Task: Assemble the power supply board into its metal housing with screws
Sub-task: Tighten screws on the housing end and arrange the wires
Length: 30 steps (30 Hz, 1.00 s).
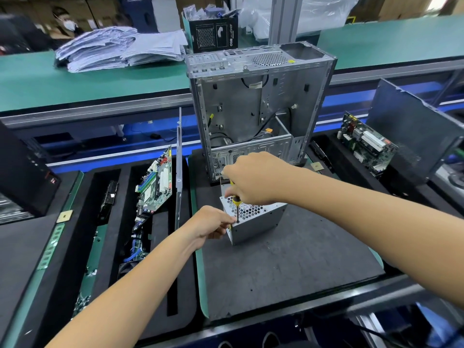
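The housing (253, 217), a small grey metal box with a honeycomb-perforated top, sits near the middle of the dark mat (288, 267), a little toward its far edge and just in front of the open case (258, 109) that stands at the mat's far edge. The board itself cannot be seen; presumably it is inside the box.

The right hand (253, 179) is curled round the top of a screwdriver (236, 205) with a yellow-and-black handle, held upright, its tip down at the box's near-left top corner. The left hand (211, 223) is beside that corner, fingers pinched close against the shaft's lower end, apparently steadying the tip or a screw (the screw is too small to make out).

Judging by this, a corner screw is being driven. The risks from here:

- The tip could slip off the screw head if the driver tilts, and jab the left fingertips, which are right next to it.
- The box stands free on the mat, so downward force at one corner might tip or skid it.
- A screw started crooked could cross-thread in thin sheet metal.
- A dropped screw could fall through the perforations and lodge inside.
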### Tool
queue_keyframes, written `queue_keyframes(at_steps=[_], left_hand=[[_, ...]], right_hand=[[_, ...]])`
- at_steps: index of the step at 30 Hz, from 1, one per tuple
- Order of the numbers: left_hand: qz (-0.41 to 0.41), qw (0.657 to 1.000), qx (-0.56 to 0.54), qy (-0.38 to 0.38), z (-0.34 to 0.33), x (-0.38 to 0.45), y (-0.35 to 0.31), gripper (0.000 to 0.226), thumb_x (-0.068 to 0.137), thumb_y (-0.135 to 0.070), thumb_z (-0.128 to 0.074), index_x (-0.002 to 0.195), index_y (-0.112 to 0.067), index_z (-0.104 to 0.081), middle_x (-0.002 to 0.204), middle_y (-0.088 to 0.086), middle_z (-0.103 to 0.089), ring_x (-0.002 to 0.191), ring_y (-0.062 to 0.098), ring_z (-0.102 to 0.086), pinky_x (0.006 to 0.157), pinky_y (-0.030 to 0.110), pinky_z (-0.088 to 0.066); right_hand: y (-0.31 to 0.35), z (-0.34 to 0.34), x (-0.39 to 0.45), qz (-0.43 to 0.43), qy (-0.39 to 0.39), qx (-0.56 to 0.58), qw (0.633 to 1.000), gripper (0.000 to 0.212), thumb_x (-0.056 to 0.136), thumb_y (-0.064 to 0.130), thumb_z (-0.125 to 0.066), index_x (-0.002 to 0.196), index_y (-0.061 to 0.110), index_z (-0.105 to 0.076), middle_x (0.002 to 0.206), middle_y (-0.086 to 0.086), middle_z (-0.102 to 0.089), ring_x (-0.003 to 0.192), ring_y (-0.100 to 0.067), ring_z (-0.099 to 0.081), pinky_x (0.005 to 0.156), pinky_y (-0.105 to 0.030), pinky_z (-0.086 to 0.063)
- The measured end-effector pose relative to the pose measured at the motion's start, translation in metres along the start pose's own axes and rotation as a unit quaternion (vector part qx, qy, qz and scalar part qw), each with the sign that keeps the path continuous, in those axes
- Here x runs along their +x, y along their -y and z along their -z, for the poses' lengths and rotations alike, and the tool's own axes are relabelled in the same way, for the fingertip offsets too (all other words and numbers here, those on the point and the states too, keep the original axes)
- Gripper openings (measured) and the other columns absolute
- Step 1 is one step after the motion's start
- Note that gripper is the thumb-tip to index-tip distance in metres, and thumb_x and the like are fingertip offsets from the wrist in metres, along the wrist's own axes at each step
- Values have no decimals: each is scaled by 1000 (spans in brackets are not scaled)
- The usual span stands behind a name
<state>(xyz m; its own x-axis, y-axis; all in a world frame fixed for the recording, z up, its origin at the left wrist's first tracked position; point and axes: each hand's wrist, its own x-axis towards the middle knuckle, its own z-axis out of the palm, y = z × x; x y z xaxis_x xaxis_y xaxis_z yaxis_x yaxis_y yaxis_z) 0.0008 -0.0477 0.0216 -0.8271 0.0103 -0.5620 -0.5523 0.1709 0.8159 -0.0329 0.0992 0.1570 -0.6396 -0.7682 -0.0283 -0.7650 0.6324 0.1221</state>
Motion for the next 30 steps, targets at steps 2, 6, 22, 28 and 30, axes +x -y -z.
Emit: queue_keyframes(at_steps=[2, 6, 22, 28, 30], left_hand=[[1, 1000, 8, 0, -1, 0, -1, 17, 81, -11, -71, 65, -12, -70, 50, -4, -52, 44, 9, -48, 47, 21, -40], [8, 1000, 7, -3, -2, -2, -2, 14, 82, -12, -70, 69, -11, -69, 49, -5, -51, 43, 8, -46, 46, 19, -39], [34, 999, 19, 28, 1, -1, -7, 20, 84, -10, -68, 64, -13, -71, 51, -3, -54, 44, 9, -49, 44, 19, -40], [44, 996, 76, -3, -1, -4, -13, 18, 85, -18, -65, 70, -11, -68, 50, -2, -55, 41, 10, -48, 41, 17, -37], [14, 985, 163, -55, -5, -4, -20, 19, 83, -20, -60, 69, -8, -64, 49, -1, -56, 40, 13, -50, 41, 17, -36]], right_hand=[[0, -4, 3, -3, -15, -13, 1000, 39, 96, 49, -43, 84, 12, -52, 68, -3, -39, 64, -28, -45, 56, -32, -31], [-2, -6, 5, -7, -26, -50, 998, 48, 98, 48, -36, 63, 16, -36, 62, 0, -34, 61, -27, -43, 57, -32, -33], [-1, 1, 1, 46, 5, 29, 999, 25, 89, 37, -59, 83, 13, -54, 72, -1, -47, 71, -26, -52, 58, -30, -38], [-6, -1, 9, 36, 2, 130, 991, 36, 82, 40, -67, 67, 12, -50, 62, 1, -50, 64, -22, -52, 53, -29, -39], [-13, -3, 12, 22, -1, 229, 973, 40, 80, 36, -72, 61, 10, -48, 55, 3, -45, 56, -17, -44, 52, -28, -34]])
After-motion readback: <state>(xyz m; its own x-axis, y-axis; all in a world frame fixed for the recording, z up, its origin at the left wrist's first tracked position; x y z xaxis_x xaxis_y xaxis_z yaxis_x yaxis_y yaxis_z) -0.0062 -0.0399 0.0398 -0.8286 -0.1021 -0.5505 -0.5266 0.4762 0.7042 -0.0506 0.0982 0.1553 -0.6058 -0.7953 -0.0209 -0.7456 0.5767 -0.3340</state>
